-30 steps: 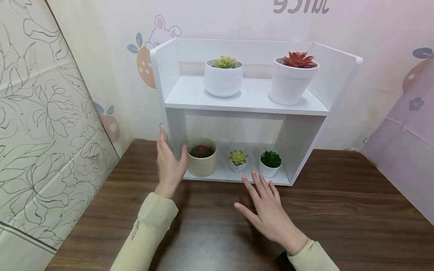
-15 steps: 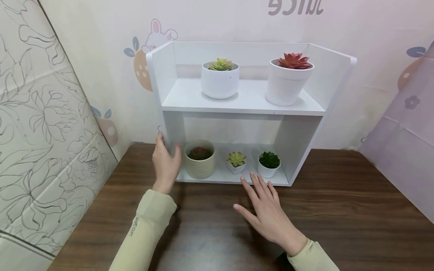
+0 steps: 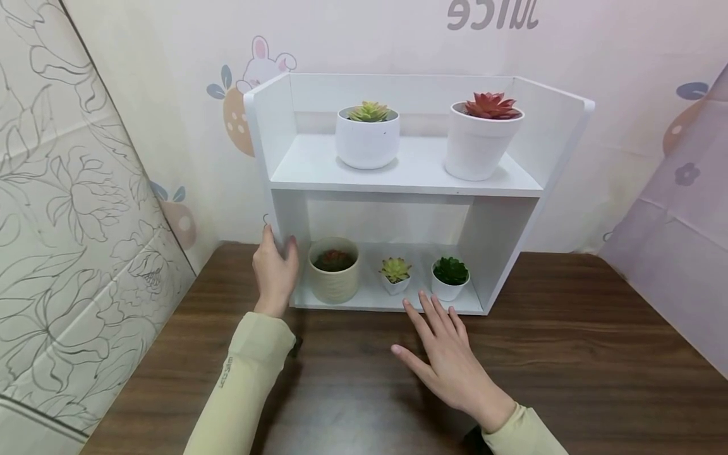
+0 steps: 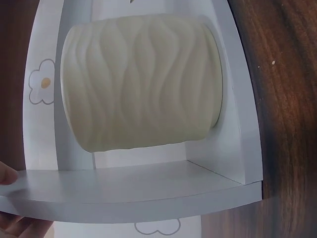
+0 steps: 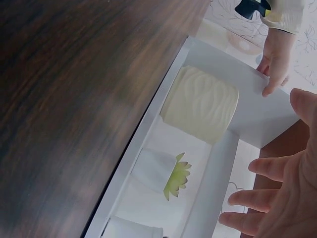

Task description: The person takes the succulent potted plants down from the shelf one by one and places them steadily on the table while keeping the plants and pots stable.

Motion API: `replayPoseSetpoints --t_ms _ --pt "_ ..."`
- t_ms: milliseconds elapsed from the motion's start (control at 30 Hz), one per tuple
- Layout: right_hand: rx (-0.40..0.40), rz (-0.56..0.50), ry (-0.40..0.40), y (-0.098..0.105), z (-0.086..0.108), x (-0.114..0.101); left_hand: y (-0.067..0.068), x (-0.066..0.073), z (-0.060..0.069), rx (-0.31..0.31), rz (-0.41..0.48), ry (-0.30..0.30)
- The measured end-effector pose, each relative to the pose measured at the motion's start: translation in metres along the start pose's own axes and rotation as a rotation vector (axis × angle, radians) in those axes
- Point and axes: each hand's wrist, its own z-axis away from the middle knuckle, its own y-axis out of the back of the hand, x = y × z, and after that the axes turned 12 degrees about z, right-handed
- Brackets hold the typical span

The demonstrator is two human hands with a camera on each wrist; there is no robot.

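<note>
My left hand (image 3: 275, 272) grips the left side panel of a white two-tier shelf (image 3: 406, 188). Its thumb (image 4: 7, 174) lies on the inner face and the fingers are on the outer side, as the left wrist view shows. Just right of the thumb stands a beige wavy-textured pot (image 3: 334, 284) with a reddish succulent. My right hand (image 3: 449, 363), fingers spread and holding nothing, is in front of the lower board. Nearest its fingertips are a small white pot with a dark green succulent (image 3: 451, 270) and a small faceted pot with a yellow-green succulent (image 3: 395, 270).
On the upper tier stand a rounded white pot (image 3: 367, 142) with a green succulent and a taller white pot (image 3: 476, 148) with a red one. The shelf stands on a dark wooden table (image 3: 569, 354), near a printed wall covering (image 3: 398, 38) behind.
My left thumb has drawn in from beside the beige pot onto the side panel. The right hand stays where it was. The head view has shifted slightly.
</note>
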Motion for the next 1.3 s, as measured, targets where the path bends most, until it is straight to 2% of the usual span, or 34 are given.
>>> replayPoseSetpoints --t_ms 267,467,733,933,1033,1300 --pt "-0.007 -0.062 -0.011 0.003 -0.003 -0.002 0.0 -0.001 -0.003 -0.002 -0.022 0.021" --pt "0.068 -0.056 0.032 0.003 -0.006 -0.003 0.0 -0.003 -0.002 -0.003 -0.05 0.03" --pt "0.154 -0.07 0.062 0.004 -0.009 -0.005 0.0 -0.002 -0.003 -0.013 -0.033 0.031" --pt "0.33 -0.098 0.12 0.006 -0.014 -0.007 -0.001 -0.004 -0.003 -0.013 -0.024 0.03" --pt "0.392 -0.105 0.139 0.008 -0.016 -0.007 -0.001 -0.005 -0.002 -0.011 -0.031 0.02" --pt "0.4 -0.12 0.15 0.011 -0.018 -0.008 -0.002 -0.008 -0.001 0.002 -0.042 0.012"
